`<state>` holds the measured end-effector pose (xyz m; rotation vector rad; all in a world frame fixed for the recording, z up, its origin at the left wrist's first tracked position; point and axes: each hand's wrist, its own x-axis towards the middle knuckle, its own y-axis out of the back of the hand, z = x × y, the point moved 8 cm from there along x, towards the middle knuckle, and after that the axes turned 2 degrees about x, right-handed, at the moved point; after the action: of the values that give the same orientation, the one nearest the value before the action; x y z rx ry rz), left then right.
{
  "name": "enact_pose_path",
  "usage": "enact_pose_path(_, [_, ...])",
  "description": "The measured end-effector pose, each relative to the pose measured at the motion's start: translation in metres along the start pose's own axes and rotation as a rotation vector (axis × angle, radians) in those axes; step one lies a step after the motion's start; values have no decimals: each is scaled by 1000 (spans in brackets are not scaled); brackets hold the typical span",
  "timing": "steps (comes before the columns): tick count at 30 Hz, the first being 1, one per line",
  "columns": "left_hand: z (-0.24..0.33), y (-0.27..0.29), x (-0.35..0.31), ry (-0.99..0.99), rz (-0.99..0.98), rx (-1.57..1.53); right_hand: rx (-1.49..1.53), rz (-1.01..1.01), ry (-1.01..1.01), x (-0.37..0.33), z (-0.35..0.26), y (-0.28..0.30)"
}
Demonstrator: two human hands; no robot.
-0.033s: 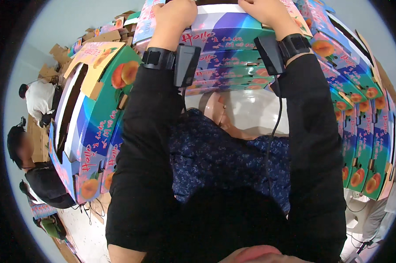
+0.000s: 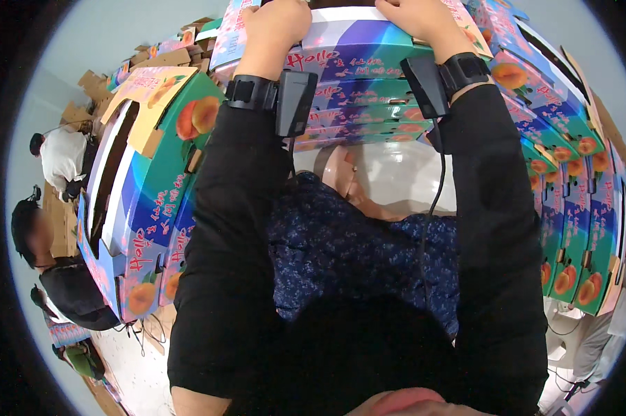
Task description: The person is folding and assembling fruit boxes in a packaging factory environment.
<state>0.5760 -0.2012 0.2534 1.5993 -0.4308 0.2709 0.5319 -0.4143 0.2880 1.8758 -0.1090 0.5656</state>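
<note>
Left hand and right hand are both at the top peach-printed carton, 1 toward each end of its near rim; fingers run out of view, can't tell if they grip. Carton looks erected, top not closed: dark gap beyond the rim. At least 3 cartons stacked below the hands. Left of left hand: open-topped carton. Right of right hand: more stacked cartons. Bodyward of both: glossy white floor. Far left of left hand: cardboard pieces, person in white, pale wall.
</note>
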Motion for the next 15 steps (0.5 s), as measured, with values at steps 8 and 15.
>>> enact_pose_path(8, [19,29,-15,99,59,-176,26,77,-40,0,10,4])
enact_pose_path(15, [14,30,-18,48,32,-157,-52,31,68,14,16,-18])
